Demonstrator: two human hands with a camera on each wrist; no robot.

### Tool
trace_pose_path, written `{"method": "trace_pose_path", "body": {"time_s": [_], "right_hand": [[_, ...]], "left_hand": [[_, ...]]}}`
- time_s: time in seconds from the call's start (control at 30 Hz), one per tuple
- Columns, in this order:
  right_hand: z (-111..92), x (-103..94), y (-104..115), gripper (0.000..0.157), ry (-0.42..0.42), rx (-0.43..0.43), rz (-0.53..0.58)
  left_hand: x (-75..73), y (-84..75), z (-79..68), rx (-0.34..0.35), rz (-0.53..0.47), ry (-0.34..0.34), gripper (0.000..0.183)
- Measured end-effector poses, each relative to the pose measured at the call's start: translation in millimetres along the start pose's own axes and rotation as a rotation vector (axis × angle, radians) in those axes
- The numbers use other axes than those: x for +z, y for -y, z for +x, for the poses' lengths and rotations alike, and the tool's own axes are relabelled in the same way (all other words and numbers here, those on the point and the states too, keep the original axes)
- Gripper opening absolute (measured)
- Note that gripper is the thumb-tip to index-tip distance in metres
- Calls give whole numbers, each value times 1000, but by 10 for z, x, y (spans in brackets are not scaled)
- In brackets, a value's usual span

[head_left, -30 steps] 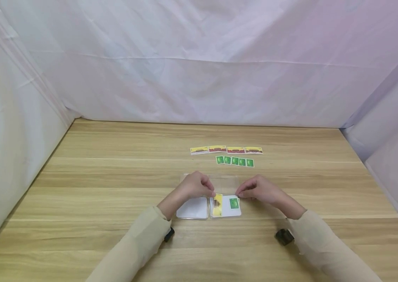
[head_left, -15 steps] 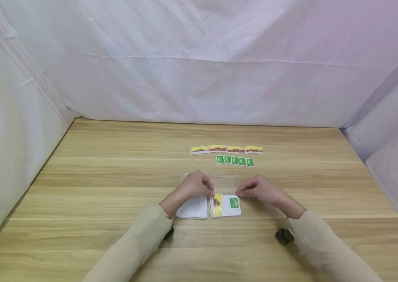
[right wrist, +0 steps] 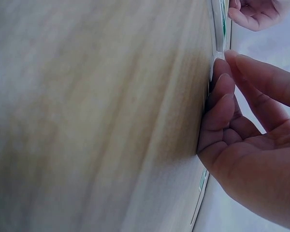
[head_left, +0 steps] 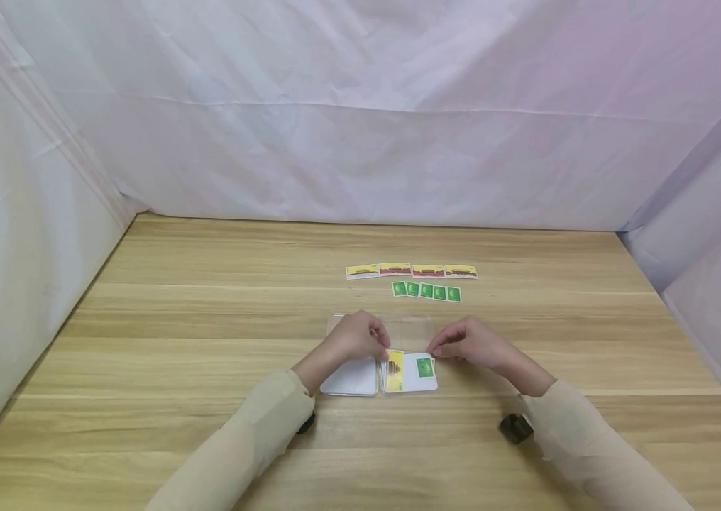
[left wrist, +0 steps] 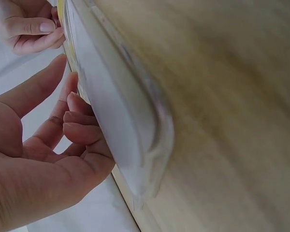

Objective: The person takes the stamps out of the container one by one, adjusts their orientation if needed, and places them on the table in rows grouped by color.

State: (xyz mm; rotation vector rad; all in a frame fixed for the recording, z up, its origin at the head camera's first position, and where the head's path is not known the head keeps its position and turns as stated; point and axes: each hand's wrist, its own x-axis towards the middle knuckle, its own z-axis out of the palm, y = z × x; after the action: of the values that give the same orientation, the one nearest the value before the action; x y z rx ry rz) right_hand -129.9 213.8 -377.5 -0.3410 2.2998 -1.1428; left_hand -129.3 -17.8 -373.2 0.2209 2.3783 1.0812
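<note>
In the head view, a white card [head_left: 408,383] lies in the right half of a clear plastic holder [head_left: 402,331]. It bears a yellow stamp [head_left: 394,380], set upright at its left side, and a green stamp [head_left: 424,367] near its right edge. My left hand [head_left: 357,335] is at the yellow stamp's top corner; in the left wrist view its thumb [left wrist: 53,72] and index fingertip stand slightly apart, other fingers loosely bent against the holder. My right hand [head_left: 465,342] has thumb and index tips together at the card's far right corner, seemingly pinching it; the contact is partly hidden.
A second white card [head_left: 349,380] lies in the holder's left half. Beyond are a row of several yellow-and-red stamps [head_left: 427,271] and a row of several green stamps [head_left: 426,292] on the wooden table [head_left: 175,341]. A white cloth [head_left: 360,142] encloses the back and sides.
My left hand and forearm have shifted very slightly to the right. The right hand stays at the card's corner, and the stamps look unmoved.
</note>
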Motion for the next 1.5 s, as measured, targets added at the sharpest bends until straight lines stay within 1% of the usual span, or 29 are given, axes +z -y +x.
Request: {"method": "trace_pose_path", "body": {"time_s": [0.33,0.7,0.93,1.33,1.5], "right_hand": [[-9,7,-14,11,1,-13,-11],[1,-2,-22,12,6,-18,-10],[-4,-5,-8,12,13,-36,18],[-11,-9,7,13,20,-31,25],[-3,-13,-3,13,19,-28,18]], "left_hand": [[-6,4,-11,9,15,-5,9],[-3,2,-14,17,-2,-9,8],[-9,11,-27,41,12,-26,8],[-8,-3,-27,18,16,-18,8],[-9,-6,-30,22,26,-24,9]]}}
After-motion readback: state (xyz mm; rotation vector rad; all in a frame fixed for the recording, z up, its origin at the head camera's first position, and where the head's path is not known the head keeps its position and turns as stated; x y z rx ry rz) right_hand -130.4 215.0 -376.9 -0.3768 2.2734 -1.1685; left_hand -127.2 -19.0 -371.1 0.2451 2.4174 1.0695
